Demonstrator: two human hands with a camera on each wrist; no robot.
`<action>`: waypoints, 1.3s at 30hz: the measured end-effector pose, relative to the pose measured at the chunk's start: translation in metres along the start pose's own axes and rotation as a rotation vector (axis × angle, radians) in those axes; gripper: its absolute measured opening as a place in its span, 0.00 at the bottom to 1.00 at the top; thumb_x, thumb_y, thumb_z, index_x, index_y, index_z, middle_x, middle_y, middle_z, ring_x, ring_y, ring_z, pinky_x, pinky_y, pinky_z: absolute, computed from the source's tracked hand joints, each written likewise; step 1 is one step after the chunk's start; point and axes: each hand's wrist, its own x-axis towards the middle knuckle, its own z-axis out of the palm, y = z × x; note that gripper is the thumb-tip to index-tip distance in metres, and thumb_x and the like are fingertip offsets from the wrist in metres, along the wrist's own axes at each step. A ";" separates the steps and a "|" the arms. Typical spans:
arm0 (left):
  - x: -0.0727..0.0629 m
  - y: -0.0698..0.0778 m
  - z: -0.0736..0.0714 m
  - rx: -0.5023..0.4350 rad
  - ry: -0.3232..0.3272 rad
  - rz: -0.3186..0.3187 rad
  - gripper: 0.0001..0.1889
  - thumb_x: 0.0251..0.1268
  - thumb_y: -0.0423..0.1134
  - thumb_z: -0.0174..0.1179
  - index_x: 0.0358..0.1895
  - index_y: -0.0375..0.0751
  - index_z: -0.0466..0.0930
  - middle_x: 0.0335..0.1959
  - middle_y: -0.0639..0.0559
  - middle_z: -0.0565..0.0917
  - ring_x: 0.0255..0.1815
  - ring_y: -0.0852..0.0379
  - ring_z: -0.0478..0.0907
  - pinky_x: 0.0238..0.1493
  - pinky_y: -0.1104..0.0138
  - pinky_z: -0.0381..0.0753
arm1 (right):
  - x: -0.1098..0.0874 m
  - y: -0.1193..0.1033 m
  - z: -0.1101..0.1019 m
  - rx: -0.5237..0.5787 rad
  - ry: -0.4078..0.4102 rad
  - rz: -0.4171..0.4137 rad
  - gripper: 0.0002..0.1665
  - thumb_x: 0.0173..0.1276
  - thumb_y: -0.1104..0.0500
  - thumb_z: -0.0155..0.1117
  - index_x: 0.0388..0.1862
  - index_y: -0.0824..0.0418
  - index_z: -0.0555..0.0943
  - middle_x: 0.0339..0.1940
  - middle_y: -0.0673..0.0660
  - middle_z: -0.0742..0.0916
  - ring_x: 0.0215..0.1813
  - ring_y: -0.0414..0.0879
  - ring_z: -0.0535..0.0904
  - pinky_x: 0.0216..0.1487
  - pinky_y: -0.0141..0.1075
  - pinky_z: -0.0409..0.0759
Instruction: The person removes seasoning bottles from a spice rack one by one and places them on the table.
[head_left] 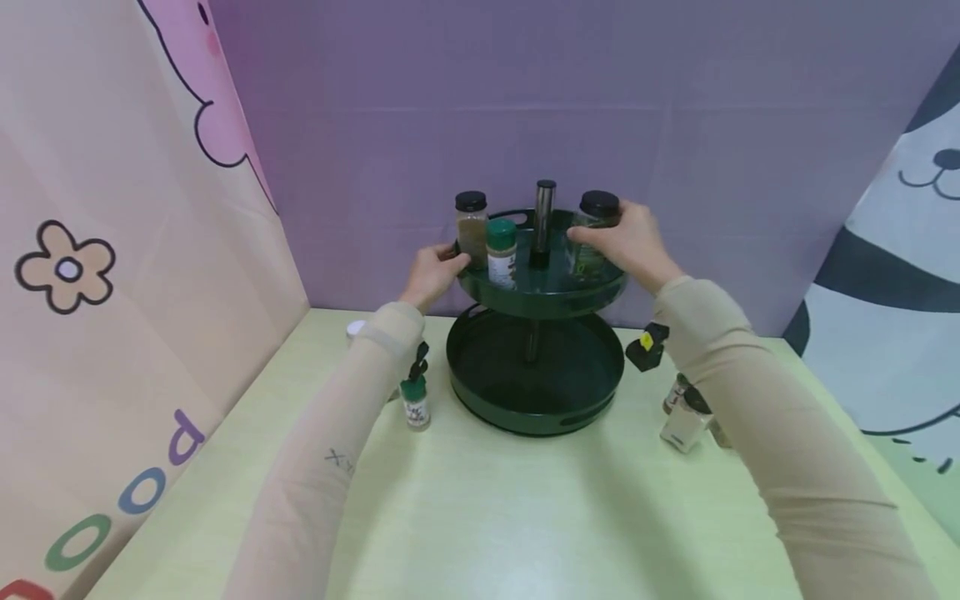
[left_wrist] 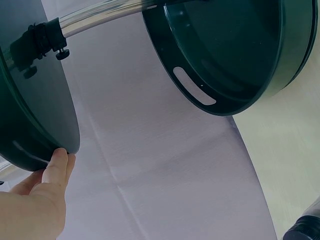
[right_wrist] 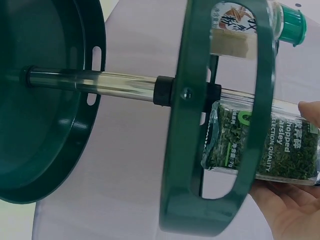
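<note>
My left hand (head_left: 432,277) grips the left rim of the upper tray (head_left: 542,305) of a dark green two-tier turntable rack. In the left wrist view its fingers (left_wrist: 56,167) reach under that tray's edge. My right hand (head_left: 636,247) holds a clear jar of chopped parsley (right_wrist: 285,145) with a black lid, upright at the right side of the upper tray. Thumb and fingers press opposite sides of the jar. On the tray's left stand a black-lidded jar of brown powder (head_left: 472,233) and a green-capped spice bottle (head_left: 502,254).
The lower tray (head_left: 536,423) stands on the pale table, joined by a metal post (head_left: 544,212). A green-capped bottle (head_left: 416,406) stands to its left. Right of it are a black box-like item (head_left: 647,350) and a pale jar (head_left: 685,427), partly behind my right sleeve.
</note>
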 end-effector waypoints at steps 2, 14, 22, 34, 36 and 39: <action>0.000 0.000 0.000 -0.006 -0.003 -0.003 0.27 0.66 0.45 0.52 0.66 0.39 0.62 0.64 0.44 0.70 0.64 0.51 0.67 0.62 0.59 0.69 | -0.001 -0.001 -0.003 0.003 0.006 0.001 0.42 0.54 0.38 0.64 0.60 0.63 0.69 0.55 0.63 0.77 0.49 0.52 0.73 0.50 0.45 0.72; 0.003 -0.001 0.000 -0.016 -0.012 -0.001 0.28 0.66 0.46 0.52 0.67 0.39 0.61 0.64 0.44 0.69 0.63 0.51 0.67 0.62 0.59 0.69 | -0.007 -0.007 -0.030 0.024 0.040 0.025 0.45 0.52 0.35 0.64 0.63 0.58 0.69 0.57 0.59 0.77 0.50 0.45 0.70 0.47 0.37 0.68; 0.004 -0.001 0.001 -0.025 -0.012 0.013 0.28 0.66 0.44 0.52 0.66 0.37 0.62 0.63 0.43 0.71 0.61 0.51 0.69 0.61 0.60 0.70 | -0.015 -0.007 -0.046 0.066 0.052 0.057 0.46 0.50 0.34 0.65 0.66 0.51 0.66 0.62 0.55 0.75 0.59 0.45 0.68 0.59 0.43 0.65; 0.002 0.000 0.000 -0.045 -0.009 -0.001 0.27 0.66 0.43 0.52 0.66 0.36 0.62 0.62 0.42 0.71 0.60 0.51 0.70 0.60 0.60 0.70 | -0.028 0.002 -0.062 -0.016 0.090 0.058 0.49 0.51 0.32 0.62 0.65 0.59 0.66 0.60 0.60 0.75 0.57 0.49 0.69 0.58 0.48 0.66; 0.002 0.000 -0.001 -0.045 -0.007 -0.004 0.27 0.66 0.43 0.52 0.66 0.36 0.62 0.62 0.42 0.71 0.60 0.51 0.71 0.60 0.60 0.71 | -0.030 0.004 -0.064 -0.031 0.094 0.050 0.48 0.51 0.32 0.62 0.64 0.59 0.66 0.58 0.60 0.76 0.56 0.49 0.69 0.57 0.48 0.67; 0.002 0.000 -0.001 -0.040 0.000 0.002 0.27 0.66 0.42 0.52 0.65 0.35 0.63 0.61 0.42 0.72 0.59 0.51 0.71 0.60 0.60 0.71 | -0.034 0.009 -0.068 -0.062 0.101 0.036 0.46 0.51 0.33 0.63 0.62 0.59 0.69 0.52 0.56 0.78 0.51 0.46 0.70 0.51 0.44 0.68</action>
